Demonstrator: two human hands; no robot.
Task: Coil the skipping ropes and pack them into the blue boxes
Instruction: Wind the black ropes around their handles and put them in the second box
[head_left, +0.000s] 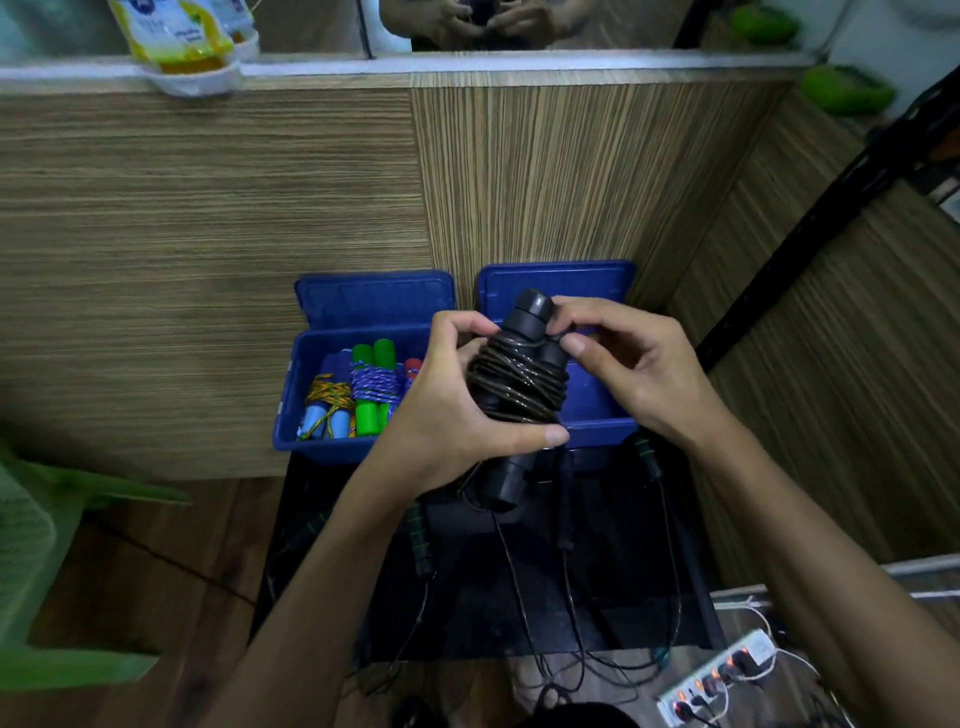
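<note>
A black skipping rope (517, 382), its dark cord wound round its two black handles, is held upright in front of the two blue boxes. My left hand (441, 415) grips the bundle from the left, thumb across its lower part. My right hand (631, 371) pinches the cord near the top of the handles. The left blue box (291, 395) holds several coiled ropes with green, blue and red handles. The right blue box (597, 415) is mostly hidden behind the bundle and my hands. Both lids stand open against the wooden panel.
Loose black ropes (566, 551) with dark handles lie on a black surface (467, 597) below my hands. A power strip (722, 675) with lit switches sits at the lower right. A green plastic item (52, 545) is at the left. A wood-grain wall stands behind the boxes.
</note>
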